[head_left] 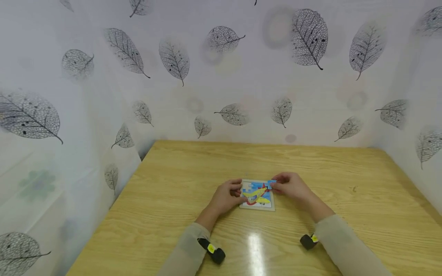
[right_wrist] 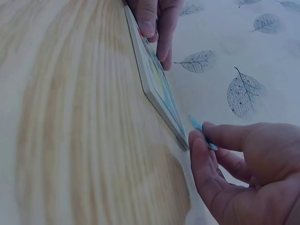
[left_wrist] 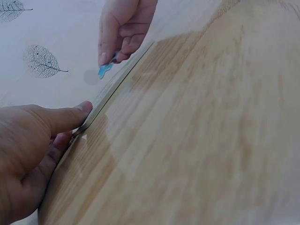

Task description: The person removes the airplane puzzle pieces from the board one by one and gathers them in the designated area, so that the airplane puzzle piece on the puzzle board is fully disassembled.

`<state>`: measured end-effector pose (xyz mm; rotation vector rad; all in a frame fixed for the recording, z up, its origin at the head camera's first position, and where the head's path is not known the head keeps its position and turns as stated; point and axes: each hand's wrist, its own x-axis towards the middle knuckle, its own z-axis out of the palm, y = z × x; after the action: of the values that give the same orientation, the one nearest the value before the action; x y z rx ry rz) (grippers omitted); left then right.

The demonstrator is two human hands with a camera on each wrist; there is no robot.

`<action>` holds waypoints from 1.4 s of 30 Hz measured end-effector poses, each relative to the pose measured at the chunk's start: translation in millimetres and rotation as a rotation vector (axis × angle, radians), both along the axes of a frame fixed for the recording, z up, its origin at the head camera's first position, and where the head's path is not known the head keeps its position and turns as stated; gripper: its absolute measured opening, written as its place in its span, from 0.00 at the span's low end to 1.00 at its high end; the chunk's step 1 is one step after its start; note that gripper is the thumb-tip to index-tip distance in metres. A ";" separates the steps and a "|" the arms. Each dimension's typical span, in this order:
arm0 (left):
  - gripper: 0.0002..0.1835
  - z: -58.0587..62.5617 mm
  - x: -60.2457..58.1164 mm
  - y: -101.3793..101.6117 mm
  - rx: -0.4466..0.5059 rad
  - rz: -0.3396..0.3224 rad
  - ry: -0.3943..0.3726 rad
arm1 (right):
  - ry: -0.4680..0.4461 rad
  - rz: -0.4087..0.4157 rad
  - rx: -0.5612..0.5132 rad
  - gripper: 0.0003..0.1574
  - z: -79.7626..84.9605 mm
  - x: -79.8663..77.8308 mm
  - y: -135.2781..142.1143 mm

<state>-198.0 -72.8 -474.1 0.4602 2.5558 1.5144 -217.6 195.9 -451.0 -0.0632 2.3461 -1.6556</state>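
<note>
A square jigsaw puzzle (head_left: 261,204) with a pale frame lies on the table, its picture a yellow and red airplane on blue. My left hand (head_left: 225,197) holds the puzzle by its left edge, thumb over the top and fingers at the side. Between thumb and fingertips, my right hand (head_left: 291,187) pinches a blue puzzle piece (head_left: 271,184) over the upper right corner. The right wrist view shows this piece (right_wrist: 196,123) tilted and raised above the board. At the puzzle's upper left, a pale patch (head_left: 247,186) of the backing shows.
The wooden table (head_left: 193,165) stretches out around the puzzle, with a bright reflection near the front. Behind it and at both sides hangs a pale curtain (head_left: 255,84) printed with dark leaves. Black straps with yellow marks (head_left: 211,248) sit at both wrists.
</note>
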 end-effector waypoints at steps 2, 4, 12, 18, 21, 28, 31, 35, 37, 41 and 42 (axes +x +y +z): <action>0.33 -0.8 0.2 -0.8 0.000 0.005 -0.002 | -0.010 -0.036 0.009 0.21 -1.1 -0.1 4.0; 0.32 -1.5 0.1 -1.4 0.003 0.008 -0.005 | -0.015 -0.063 0.020 0.21 -0.7 0.3 6.5; 0.32 -3.0 1.0 -1.5 0.004 0.007 -0.020 | -0.032 -0.120 0.094 0.20 2.1 4.8 8.6; 0.32 -3.6 1.2 -1.1 0.016 0.011 -0.020 | -0.019 -0.146 0.155 0.19 2.7 5.9 8.0; 0.31 -3.6 1.5 -1.6 0.021 0.018 -0.025 | -0.001 -0.139 0.183 0.19 3.0 6.2 6.8; 0.31 -4.3 2.2 -3.7 0.025 0.005 -0.017 | 0.038 -0.140 0.254 0.18 -1.0 8.5 4.8; 0.31 -4.7 3.0 -4.2 0.026 -0.003 -0.018 | 0.030 -0.147 0.244 0.19 -3.2 8.5 5.6; 0.31 -6.0 1.9 -3.3 0.016 0.001 -0.011 | 0.026 -0.158 0.201 0.22 -3.7 6.2 7.7; 0.31 -6.6 0.0 -2.3 0.017 0.009 -0.012 | 0.028 -0.162 0.176 0.23 -3.2 4.3 8.8; 0.33 -6.0 -3.3 0.3 0.043 0.010 -0.015 | 0.023 -0.164 0.159 0.26 -2.0 2.0 11.0; 0.33 -5.6 -3.6 1.1 0.050 0.010 -0.024 | 0.022 -0.165 0.157 0.26 -1.8 2.0 11.4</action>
<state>-201.6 -71.7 -479.7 0.4337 2.5107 1.5805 -215.6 207.4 -452.8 0.1476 2.5495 -1.5407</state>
